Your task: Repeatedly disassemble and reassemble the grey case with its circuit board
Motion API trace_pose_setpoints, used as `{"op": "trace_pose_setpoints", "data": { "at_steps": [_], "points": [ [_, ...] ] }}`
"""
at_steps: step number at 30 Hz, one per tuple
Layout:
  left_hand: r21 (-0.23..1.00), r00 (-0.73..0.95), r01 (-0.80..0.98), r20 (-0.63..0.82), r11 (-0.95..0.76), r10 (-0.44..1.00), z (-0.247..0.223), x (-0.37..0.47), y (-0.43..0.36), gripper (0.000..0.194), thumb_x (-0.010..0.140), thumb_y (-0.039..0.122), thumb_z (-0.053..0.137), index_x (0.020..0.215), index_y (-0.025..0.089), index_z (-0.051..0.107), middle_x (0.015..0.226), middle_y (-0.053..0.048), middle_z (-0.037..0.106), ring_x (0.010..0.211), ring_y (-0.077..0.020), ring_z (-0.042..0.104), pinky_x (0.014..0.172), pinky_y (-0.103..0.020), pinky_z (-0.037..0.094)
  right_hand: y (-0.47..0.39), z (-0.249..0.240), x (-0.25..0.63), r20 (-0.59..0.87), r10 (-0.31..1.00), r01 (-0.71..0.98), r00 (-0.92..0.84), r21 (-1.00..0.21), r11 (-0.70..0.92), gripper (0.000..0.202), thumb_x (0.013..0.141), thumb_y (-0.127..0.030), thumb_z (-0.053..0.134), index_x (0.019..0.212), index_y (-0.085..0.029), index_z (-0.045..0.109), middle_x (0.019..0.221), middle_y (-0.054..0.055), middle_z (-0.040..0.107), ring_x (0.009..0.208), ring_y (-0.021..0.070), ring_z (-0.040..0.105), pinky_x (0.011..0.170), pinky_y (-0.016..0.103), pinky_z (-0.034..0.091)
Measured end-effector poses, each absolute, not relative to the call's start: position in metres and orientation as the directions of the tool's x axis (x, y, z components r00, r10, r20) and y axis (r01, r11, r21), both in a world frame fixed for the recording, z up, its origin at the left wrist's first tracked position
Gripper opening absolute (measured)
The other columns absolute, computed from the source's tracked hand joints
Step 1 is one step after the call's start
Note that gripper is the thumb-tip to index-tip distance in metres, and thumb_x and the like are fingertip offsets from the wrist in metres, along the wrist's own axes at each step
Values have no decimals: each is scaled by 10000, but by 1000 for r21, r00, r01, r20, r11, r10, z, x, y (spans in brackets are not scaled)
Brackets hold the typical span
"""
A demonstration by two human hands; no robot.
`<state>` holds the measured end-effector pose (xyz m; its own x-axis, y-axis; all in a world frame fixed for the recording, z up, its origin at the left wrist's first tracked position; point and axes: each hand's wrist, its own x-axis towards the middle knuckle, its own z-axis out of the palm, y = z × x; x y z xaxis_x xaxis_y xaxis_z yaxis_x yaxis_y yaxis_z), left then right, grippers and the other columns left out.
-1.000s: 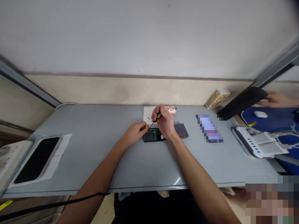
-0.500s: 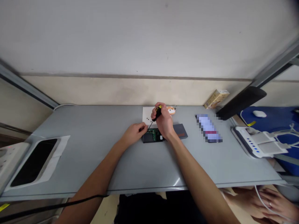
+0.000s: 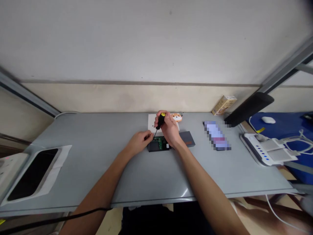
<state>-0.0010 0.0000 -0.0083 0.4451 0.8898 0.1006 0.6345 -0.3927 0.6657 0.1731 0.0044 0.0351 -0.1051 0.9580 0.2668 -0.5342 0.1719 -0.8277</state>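
Note:
My right hand is wrapped round a screwdriver with a black and yellow handle. Its thin shaft slants down to the upper left part of an opened black device, where a green circuit board shows. Beside the tip, my left hand has thumb and fingers pinched together at the device's upper left corner; what they grip is hidden. A dark grey cover lies just right of the device, partly behind my right wrist. White paper with small dark specks, perhaps screws, lies behind.
An orange and white animal-faced item sits by the wall. On the right are a phone, a small box, a black cylinder and a power strip. A black tablet-like slab lies left.
The screwdriver handle has tipped to the left and stands more upright, its tip still at the board's left part. Another person's hands at the lower right have largely gone from view.

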Motion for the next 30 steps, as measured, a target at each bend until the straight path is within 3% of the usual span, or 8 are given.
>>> {"op": "trace_pose_setpoints", "data": {
  "at_steps": [3,8,14,19,24,30],
  "points": [
    [666,445,635,98,-391,890,-8,-1,0,368,1008,428,455,739,186,522,645,39,502,601,-114,437,590,-256,303,2,36,169,260,962,-593,-85,-789,160,404,976,-655,450,1009,-262,540,737,-6,495,630,146,463,609,286,405],
    [664,447,637,95,-391,889,-10,0,1,370,1009,423,455,737,182,523,652,39,509,610,-112,445,593,-254,297,1,34,168,268,961,-610,-69,-774,172,307,956,-539,592,924,-273,442,679,-48,434,587,127,398,606,266,365],
    [666,446,636,93,-389,890,-12,-1,2,356,1010,416,456,753,184,537,656,36,521,619,-114,449,602,-250,301,6,35,176,306,944,-582,-124,-793,181,295,966,-543,568,945,-249,554,833,13,540,694,143,506,657,287,436],
    [667,438,643,84,-377,895,-11,-1,1,352,1010,412,460,755,183,540,660,39,516,620,-111,442,602,-250,300,3,37,175,266,958,-628,-104,-764,144,357,987,-591,488,929,-245,556,744,5,456,662,152,463,616,288,418],
    [674,444,632,90,-383,892,-8,0,0,372,1013,424,455,744,179,535,661,36,518,617,-112,442,595,-256,292,5,32,172,300,952,-610,-66,-767,199,266,964,-513,603,949,-272,491,667,-47,434,595,127,403,598,260,366],
    [659,452,639,95,-396,887,-10,-1,2,371,1012,423,449,736,185,512,649,42,495,609,-112,431,591,-254,295,5,33,172,320,941,-569,-107,-796,206,312,1003,-542,509,982,-242,592,828,7,546,685,128,496,667,277,422]
  ]
}}
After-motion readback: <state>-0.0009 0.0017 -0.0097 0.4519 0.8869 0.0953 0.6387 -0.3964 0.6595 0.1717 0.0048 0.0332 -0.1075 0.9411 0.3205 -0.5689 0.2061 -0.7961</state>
